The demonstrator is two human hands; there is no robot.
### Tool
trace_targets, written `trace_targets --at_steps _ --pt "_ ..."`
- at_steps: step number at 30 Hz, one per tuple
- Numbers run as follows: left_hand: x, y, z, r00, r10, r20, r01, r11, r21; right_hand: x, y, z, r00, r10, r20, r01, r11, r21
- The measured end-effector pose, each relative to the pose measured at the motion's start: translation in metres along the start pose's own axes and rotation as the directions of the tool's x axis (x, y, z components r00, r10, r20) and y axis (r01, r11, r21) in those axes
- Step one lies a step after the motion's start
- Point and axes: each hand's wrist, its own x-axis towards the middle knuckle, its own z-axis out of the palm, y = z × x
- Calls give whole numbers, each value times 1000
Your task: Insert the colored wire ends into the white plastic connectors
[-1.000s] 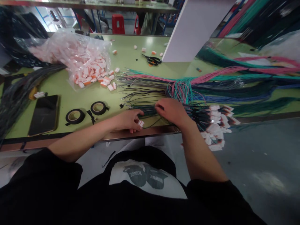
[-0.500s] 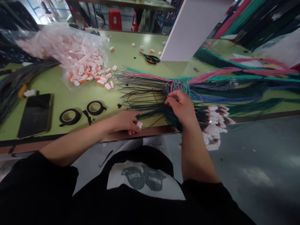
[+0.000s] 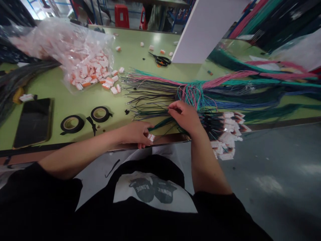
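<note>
Red stools [image 3: 121, 16] stand on the workshop floor beyond our green bench [image 3: 132, 58], where a pale upright panel [image 3: 200, 31] rises behind spread wires [image 3: 147, 97]. At the front edge, our left hand [image 3: 138, 132] holds a small white connector [image 3: 150, 137] between thumb and fingers, its end facing the right. Our right hand [image 3: 181, 112] hovers low over the wires, thumb and fingertips drawn narrow; whether a wire is pinched there, we cannot tell. Dark green strands [image 3: 163, 124] run between the two hands.

We judge the step in hand to be singling out a wire for the connector. Our next move would call for a firm hold on one wire near its tip, lined up with an opening, while the left hand keeps the connector steady.

More connectors spill from a clear plastic bag [image 3: 75, 42] at our far left, with two rolls of black tape [image 3: 72, 124] and a phone [image 3: 32, 121] nearer us. Black-handled snips [image 3: 162, 61] lie toward the back. Beyond our right wrist, a cluster of wired connectors [image 3: 227, 134] juts past the bench's edge.
</note>
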Motion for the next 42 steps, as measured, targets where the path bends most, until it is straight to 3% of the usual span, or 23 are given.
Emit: trace_targets --at_steps 5,9,14,19,21,25,27,32,37,42 --pt "0 0 0 1000 3 -2 -3 999 43 6 6 8 992 -66 106 78 991 -112" --pt "-1 -1 0 1000 -1 12 1 1000 -6 7 9 2 996 -25 88 33 996 -86" --pt "3 -5 1 1000 10 3 -9 972 -236 2 -2 -6 999 -2 39 -2 996 95" --pt "10 -11 -3 997 29 -77 -63 870 -489 -6 -21 5 972 -197 125 167 962 216" --pt "12 -13 -5 991 77 -110 -127 807 -576 -9 -26 9 975 -206 84 188 965 181" --pt "14 -13 -8 985 97 -140 -167 712 -682 -18 -32 7 985 -75 -153 93 989 118" --pt "14 -11 -7 983 82 -162 -174 682 -710 -22 -36 6 984 -66 -168 94 983 159" --pt "14 -8 -7 979 58 -195 -185 654 -733 -30 -40 8 975 -218 -41 222 962 161" --pt "15 -9 -8 976 79 -205 -205 657 -725 -38 -35 7 981 -172 -87 181 978 105" --pt "15 -10 -7 976 87 -197 -205 666 -717 -41 -36 9 988 -142 -60 147 985 87"
